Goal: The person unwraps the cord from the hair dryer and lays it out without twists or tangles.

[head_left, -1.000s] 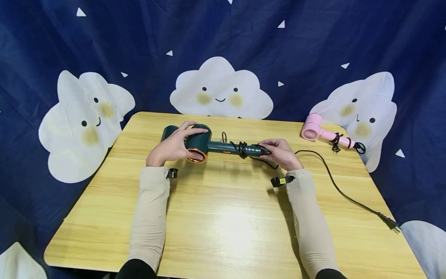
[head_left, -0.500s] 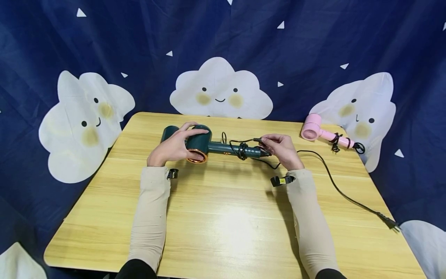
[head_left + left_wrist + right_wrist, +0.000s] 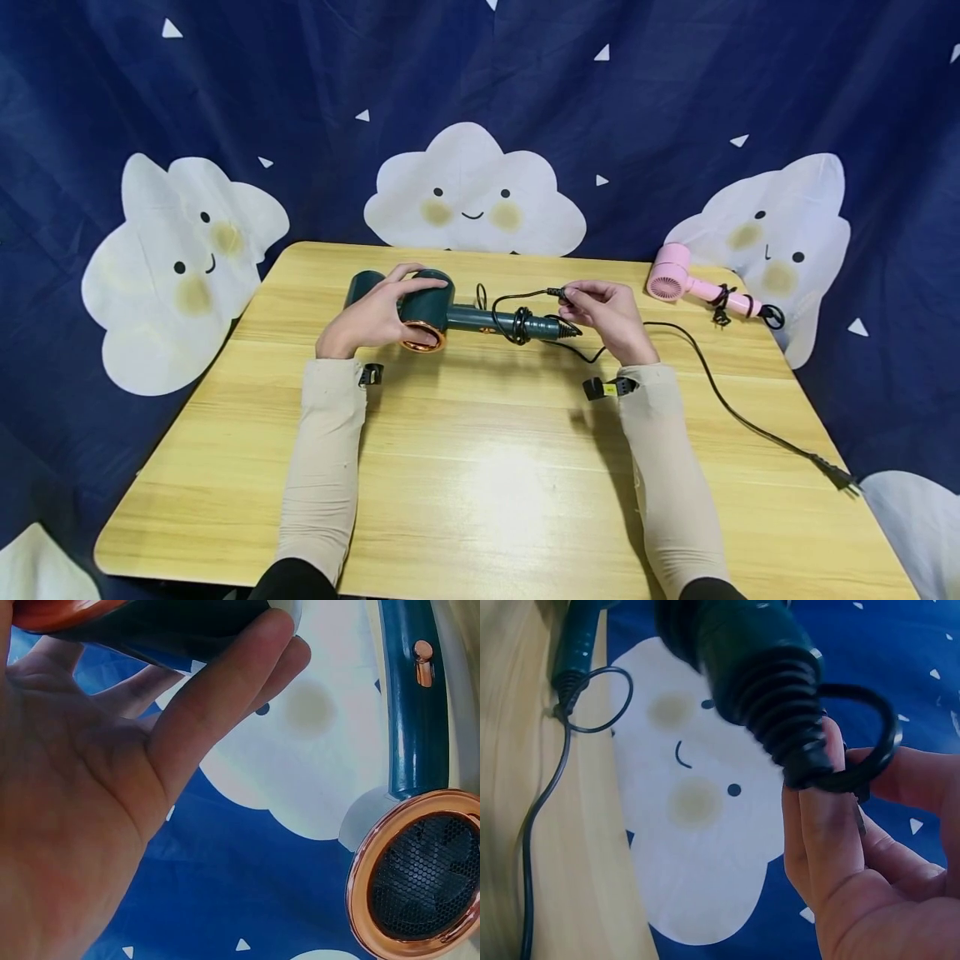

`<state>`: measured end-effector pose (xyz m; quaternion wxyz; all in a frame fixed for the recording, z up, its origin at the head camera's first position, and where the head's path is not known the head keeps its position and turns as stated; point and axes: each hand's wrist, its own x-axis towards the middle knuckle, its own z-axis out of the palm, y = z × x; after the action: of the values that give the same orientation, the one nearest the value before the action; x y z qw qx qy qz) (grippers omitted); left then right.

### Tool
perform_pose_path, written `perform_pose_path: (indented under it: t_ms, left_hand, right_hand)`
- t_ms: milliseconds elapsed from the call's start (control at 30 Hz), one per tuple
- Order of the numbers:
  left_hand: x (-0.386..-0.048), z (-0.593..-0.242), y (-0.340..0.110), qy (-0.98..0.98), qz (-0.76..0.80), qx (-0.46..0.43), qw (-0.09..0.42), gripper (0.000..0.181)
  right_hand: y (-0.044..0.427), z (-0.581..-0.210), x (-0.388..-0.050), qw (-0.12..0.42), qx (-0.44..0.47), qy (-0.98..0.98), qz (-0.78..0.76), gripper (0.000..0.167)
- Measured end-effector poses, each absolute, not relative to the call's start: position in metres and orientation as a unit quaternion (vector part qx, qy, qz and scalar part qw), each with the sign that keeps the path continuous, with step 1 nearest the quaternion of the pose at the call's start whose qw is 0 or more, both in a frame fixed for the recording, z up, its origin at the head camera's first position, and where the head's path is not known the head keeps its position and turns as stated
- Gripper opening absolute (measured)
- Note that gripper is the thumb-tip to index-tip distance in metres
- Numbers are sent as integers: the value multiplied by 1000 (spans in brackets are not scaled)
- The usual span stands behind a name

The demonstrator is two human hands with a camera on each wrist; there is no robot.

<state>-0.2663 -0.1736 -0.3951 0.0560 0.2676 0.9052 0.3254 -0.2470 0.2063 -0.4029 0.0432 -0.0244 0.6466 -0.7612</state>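
Note:
My left hand [image 3: 372, 315] grips the head of a dark green hair dryer [image 3: 427, 307] with a copper rim, thumb in front and fingers over the top. A black cord [image 3: 519, 327] is wound round its handle. At the handle's right end, my right hand [image 3: 609, 318] pinches the cord's end piece [image 3: 557, 292], from which a loop runs left. A second green dryer [image 3: 364, 284] lies behind, partly hidden by my left hand; the left wrist view shows its handle [image 3: 417, 712] and mesh. In the right wrist view, the ribbed cord sleeve [image 3: 772, 705] hangs before my fingers.
On the wooden table [image 3: 480, 467], a pink hair dryer [image 3: 670, 273] with its cord bundled lies at the back right. A loose black cord [image 3: 720, 387] curves to a plug [image 3: 840, 477] at the right edge. A blue cloud-patterned curtain [image 3: 315, 75] hangs behind.
My right hand has moved from the handle's tip slightly up and back, drawing the cord's end piece out into a loop above the handle. The left hand has stayed in place.

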Motion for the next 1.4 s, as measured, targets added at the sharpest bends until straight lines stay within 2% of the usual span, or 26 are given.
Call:
perform_pose_path:
  t_ms: [133,433,800,1167,1400]
  left_hand:
    - [-266,-395,-174,906,325,267,57,91]
    - [-267,-396,-176,906,325,265,51,90]
    - [-267,-395,-179,905,338,254,38,90]
    - [-268,-396,-184,905,346,248,29,89]
    - [-269,-397,-186,904,350,242,26,89]
  right_hand:
    - [206,-398,-244,38,-28,648,-760,16]
    - [203,-385,-234,18,-53,650,-758,7]
    - [199,-375,-225,28,-81,654,-751,10]
    - [197,-374,-223,68,-83,681,-724,28]
    - [201,-375,-221,115,-89,714,-685,29]
